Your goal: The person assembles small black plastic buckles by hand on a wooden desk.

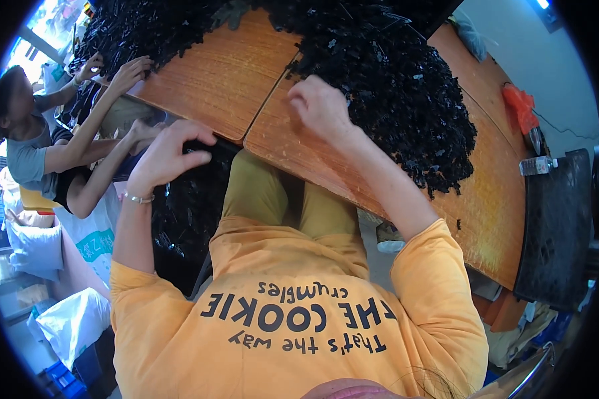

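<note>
Firstly, locate the left hand (166,154): thumb and fingers stand apart, with nothing visible between them. Beyond it lies one heap of small black parts (140,40); below it is a dark container (201,278) with glossy black contents. The right hand (323,106) has curled fingers near the edge of a larger heap (406,100), which extends beyond and to its right; whether it grips a part cannot be told.

Handling: each part is probably light, stiff and plastic-like, somewhat slippery, with thin sections that may snap. Parts are likely to interlock. Take hold of a single piece by its body, between thumb and forefinger, at the heap's loose near edge.

Surroundings: behind and left of the left hand, a white sack (73,326); farther forward on that side, a co-worker (30,149) reaching to the first heap. Between the two hands, the brown wood-grain surface (213,73) shows a panel seam. Well right of the right hand are a red bag (520,110), a clear bottle (538,165) and a black panel (558,226).
</note>
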Available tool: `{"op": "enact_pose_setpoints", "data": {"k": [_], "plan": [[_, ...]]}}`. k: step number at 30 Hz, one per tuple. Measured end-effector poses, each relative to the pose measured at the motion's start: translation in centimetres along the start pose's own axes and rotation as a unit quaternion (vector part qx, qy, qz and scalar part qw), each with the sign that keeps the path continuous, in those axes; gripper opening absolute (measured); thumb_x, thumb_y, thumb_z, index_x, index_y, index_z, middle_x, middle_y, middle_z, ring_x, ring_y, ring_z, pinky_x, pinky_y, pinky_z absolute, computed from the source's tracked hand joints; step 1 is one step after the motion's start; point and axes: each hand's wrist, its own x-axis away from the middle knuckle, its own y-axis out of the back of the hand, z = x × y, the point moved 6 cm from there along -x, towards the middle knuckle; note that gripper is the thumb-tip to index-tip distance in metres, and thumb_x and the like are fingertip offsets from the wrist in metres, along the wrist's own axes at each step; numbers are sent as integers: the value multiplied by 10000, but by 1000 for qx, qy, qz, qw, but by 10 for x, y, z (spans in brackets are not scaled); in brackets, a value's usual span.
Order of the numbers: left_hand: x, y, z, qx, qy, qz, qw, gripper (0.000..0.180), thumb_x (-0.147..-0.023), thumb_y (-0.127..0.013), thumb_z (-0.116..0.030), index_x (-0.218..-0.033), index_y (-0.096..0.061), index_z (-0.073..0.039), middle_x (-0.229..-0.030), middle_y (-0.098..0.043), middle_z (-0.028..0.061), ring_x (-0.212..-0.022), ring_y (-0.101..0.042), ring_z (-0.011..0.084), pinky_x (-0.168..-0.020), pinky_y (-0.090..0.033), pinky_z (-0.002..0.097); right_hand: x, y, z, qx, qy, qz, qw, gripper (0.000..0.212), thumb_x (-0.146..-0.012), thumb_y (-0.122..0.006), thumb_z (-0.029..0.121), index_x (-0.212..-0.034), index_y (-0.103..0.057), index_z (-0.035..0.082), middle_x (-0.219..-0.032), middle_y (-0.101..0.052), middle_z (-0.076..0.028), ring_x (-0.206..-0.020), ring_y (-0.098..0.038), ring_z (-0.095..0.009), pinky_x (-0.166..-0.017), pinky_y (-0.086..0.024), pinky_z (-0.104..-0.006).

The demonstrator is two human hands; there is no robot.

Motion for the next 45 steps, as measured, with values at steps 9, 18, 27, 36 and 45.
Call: {"op": "enact_pose_setpoints", "data": {"k": [9, 18, 27, 36, 45], "plan": [[-201, -28, -9, 45, 26, -224, 973, 379, -973, -754, -295, -1202, -767, 6, -1010, -796, 126, -931, -765, 239, -873, -591, 353, -35, -21, -30, 154, -41, 104, 982, 177, -903, -743, 144, -1058, -725, 60, -1157, -653, -177, -916, -741, -368, -772, -604, -451], [-275, -65, -29, -66, 133, -163, 975, 452, -878, -814, -433, -1115, -805, -48, -1011, -796, 189, -988, -762, 366, -906, -593, 460, -9, 12, -41, 43, -67, 21, 997, 204, -891, -800, 165, -1000, -685, 36, -1037, -690, -212, -898, -728, -403, -794, -599, -485], [-239, -70, -7, 292, 100, -204, 929, 303, -941, -812, -280, -1111, -752, -36, -958, -780, 85, -859, -737, 198, -787, -586, 331, -1, 44, -49, -189, -231, 58, 953, 304, -830, -898, 130, -887, -634, -11, -782, -731, -145, -713, -749, -240, -659, -595, -362], [-172, -87, -28, 752, 25, -69, 654, 199, -1095, -641, -183, -1210, -624, -22, -1074, -739, 85, -911, -727, 170, -786, -614, 267, -14, 72, 11, -290, -121, -93, 945, 246, -892, -873, 88, -877, -637, 23, -756, -676, -7, -642, -638, -77, -600, -532, -238], [-151, -77, -48, 750, -15, -54, 659, 201, -1104, -622, -183, -1211, -634, -13, -1125, -729, 86, -977, -732, 178, -819, -625, 279, -9, 72, 26, -211, -26, -134, 968, 218, -868, -871, 11, -891, -655, 28, -826, -653, 12, -722, -627, -57, -657, -532, -223]]}}
